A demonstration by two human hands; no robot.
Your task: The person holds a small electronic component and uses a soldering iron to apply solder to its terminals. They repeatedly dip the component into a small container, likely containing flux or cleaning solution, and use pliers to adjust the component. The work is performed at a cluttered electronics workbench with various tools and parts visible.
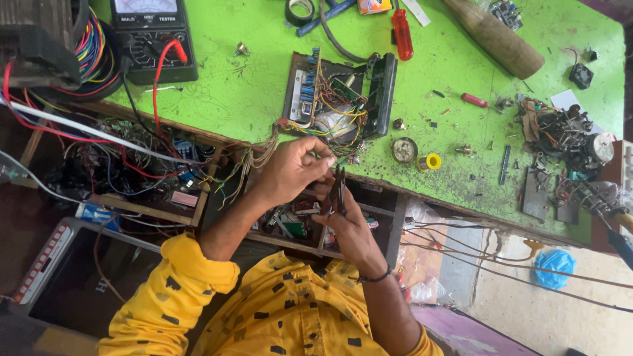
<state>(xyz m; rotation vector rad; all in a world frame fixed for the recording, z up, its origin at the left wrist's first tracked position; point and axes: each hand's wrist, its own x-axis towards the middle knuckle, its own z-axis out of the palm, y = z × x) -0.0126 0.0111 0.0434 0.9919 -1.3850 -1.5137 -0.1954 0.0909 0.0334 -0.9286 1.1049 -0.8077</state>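
At the bottom of the frame, close to me, is a yellow shirt with black marks, and two bare arms reach up from it. The right hand, just below the middle of the frame, is closed around the handles of the small pliers. The tips of the pliers point up toward the other hand. I cannot tell if the tips are biting on anything.

Just above and to the left, the left hand is curled almost shut. Its thumb and fingers pinch the thin wires. I think it holds them tight and off the bench so the pliers can get at the ends. The wires lead back to the open circuit board, which lies right above the hands near the edge of the green table. It looks to be kept close so the short wires can reach.

Under the table edge, at the left, a shelf is full of tangled wires.

A bit farther, to the right of the board, sit a round metal part and a little yellow spool.

Farthest away, along the top of the frame, are a black multimeter at the upper left with a red lead, a roll of black tape, a red screwdriver and a thick wooden handle.
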